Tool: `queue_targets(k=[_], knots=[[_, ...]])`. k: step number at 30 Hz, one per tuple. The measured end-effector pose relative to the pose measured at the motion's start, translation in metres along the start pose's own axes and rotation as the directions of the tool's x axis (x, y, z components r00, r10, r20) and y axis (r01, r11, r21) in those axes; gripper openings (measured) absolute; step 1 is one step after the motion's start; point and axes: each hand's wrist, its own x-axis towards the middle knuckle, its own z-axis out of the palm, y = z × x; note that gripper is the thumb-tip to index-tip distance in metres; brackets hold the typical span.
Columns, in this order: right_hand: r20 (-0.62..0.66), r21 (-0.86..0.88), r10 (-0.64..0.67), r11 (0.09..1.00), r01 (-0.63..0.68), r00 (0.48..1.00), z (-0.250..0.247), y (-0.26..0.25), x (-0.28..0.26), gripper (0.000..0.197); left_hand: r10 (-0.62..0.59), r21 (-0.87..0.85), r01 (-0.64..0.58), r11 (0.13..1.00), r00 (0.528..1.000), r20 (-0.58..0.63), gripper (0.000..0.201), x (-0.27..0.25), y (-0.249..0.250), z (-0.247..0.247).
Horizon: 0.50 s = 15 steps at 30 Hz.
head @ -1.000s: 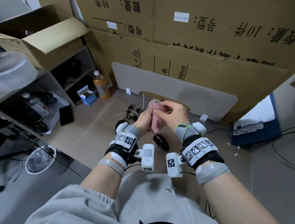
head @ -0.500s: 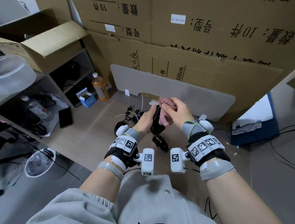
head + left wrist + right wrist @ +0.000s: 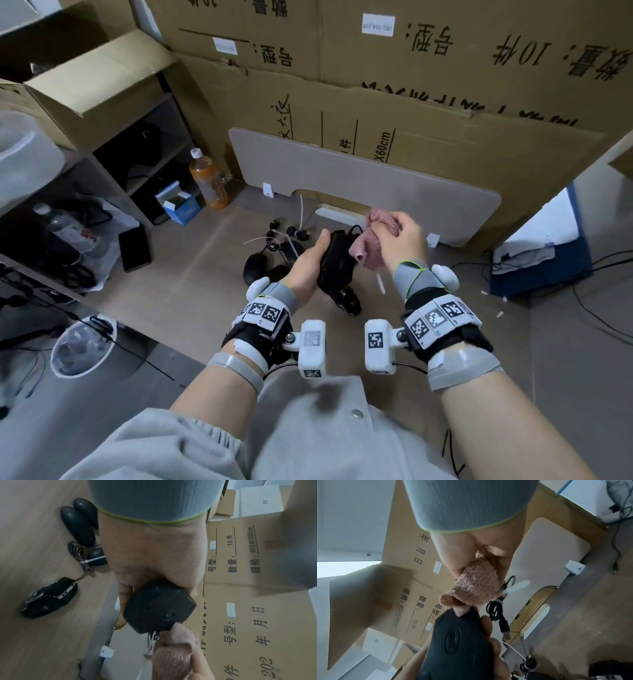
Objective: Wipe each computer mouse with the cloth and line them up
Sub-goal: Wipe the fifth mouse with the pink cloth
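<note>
My left hand (image 3: pixel 310 260) grips a black wired mouse (image 3: pixel 337 262) above the floor, its underside (image 3: pixel 159 608) turned toward the left wrist camera. My right hand (image 3: pixel 397 236) holds a bunched pink cloth (image 3: pixel 368 245), and a corner of the cloth (image 3: pixel 476 588) touches the mouse's front end (image 3: pixel 457 642). The mouse's bundled cable (image 3: pixel 494 609) hangs beside it. On the floor lie an angular black gaming mouse (image 3: pixel 347 299), also in the left wrist view (image 3: pixel 49 597), and rounded black mice (image 3: pixel 255 269) side by side (image 3: pixel 77 524).
Large cardboard boxes (image 3: pixel 411 85) and a grey board (image 3: pixel 359 178) stand close behind. An orange drink bottle (image 3: pixel 209 183), a blue box (image 3: pixel 180 204) and a phone (image 3: pixel 134 247) lie to the left by a shelf. Loose cables (image 3: pixel 284 234) lie on the floor.
The cloth slid off the mouse's top toward the right and up. The mouse's black body now shows in my left hand, which has lowered a little.
</note>
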Motion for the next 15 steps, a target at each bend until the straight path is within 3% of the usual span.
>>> queue_targets(k=[2, 5, 10, 15], knots=[[0.005, 0.056, -0.035, 0.998, 0.034, 0.999, 0.001, -0.009, -0.003, 0.01, -0.009, 0.025, 0.008, 1.0, 1.0, 0.014, 0.051, 0.001, 0.006, -0.009], [0.081, 0.061, -0.142, 0.989, 0.137, 0.986, 0.018, -0.023, -0.008, 0.024, -0.031, 0.048, 0.032, 0.998, 0.999, -0.007, 0.048, 0.001, 0.017, -0.014], [0.206, 0.006, -0.272, 0.961, 0.277, 0.94, 0.058, -0.048, -0.015, 0.026, 0.052, 0.012, -0.052, 0.999, 0.998, -0.037, 0.046, 0.003, 0.035, -0.038], [0.273, -0.039, -0.277, 0.954, 0.298, 0.921, 0.091, -0.081, -0.021, 0.026, 0.049, -0.184, -0.063, 0.981, 0.996, -0.08, 0.043, 0.016, 0.059, -0.066]])
